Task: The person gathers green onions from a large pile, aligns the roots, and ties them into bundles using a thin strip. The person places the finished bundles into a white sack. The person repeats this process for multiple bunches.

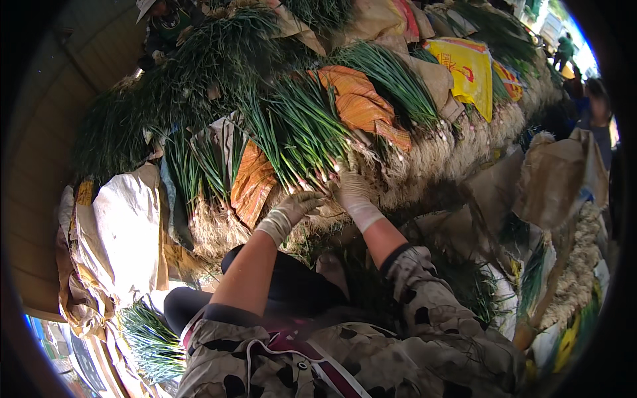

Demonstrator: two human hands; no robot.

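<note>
A spread of green onions [303, 124] lies before me, leaves pointing away and pale bulbs and roots towards me. Both my hands wear thin, pale gloves. My left hand [293, 211] is just below the row of bulbs, palm side down, with its fingers stretched towards the right hand; nothing clear shows in it. My right hand [354, 188] touches the bulb ends at the right of the spread, its fingers over the stems. Whether it grips any of them is hidden. Matted roots [318, 216] hang beneath both hands.
Orange woven sacking [361, 99] and a yellow printed bag [463, 69] cover parts of the onion heap. A white sack [132, 224] stands at left. Another person [166, 30] is behind the heap. More onion roots [572, 268] and brown sacking [552, 179] lie at right.
</note>
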